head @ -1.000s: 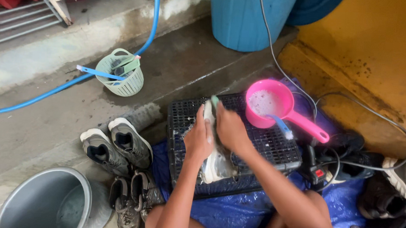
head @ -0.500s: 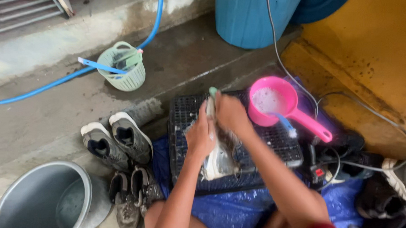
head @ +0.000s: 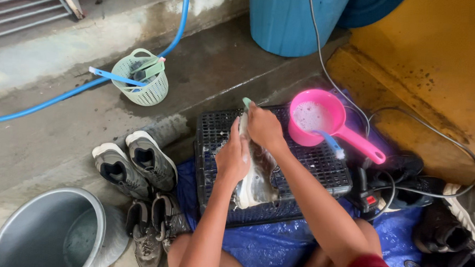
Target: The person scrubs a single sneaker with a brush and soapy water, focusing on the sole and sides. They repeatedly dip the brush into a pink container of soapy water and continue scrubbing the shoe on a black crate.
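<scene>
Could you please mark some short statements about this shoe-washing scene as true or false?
1. The left hand steadies a soapy grey shoe on the black plastic crate. True.
2. The pink plastic dipper is empty. False: it holds foamy water.
3. The right hand grips a green-handled brush. True.
4. The pale green mesh basket sits on the crate. False: it stands apart on the concrete, by the blue hose.
</scene>
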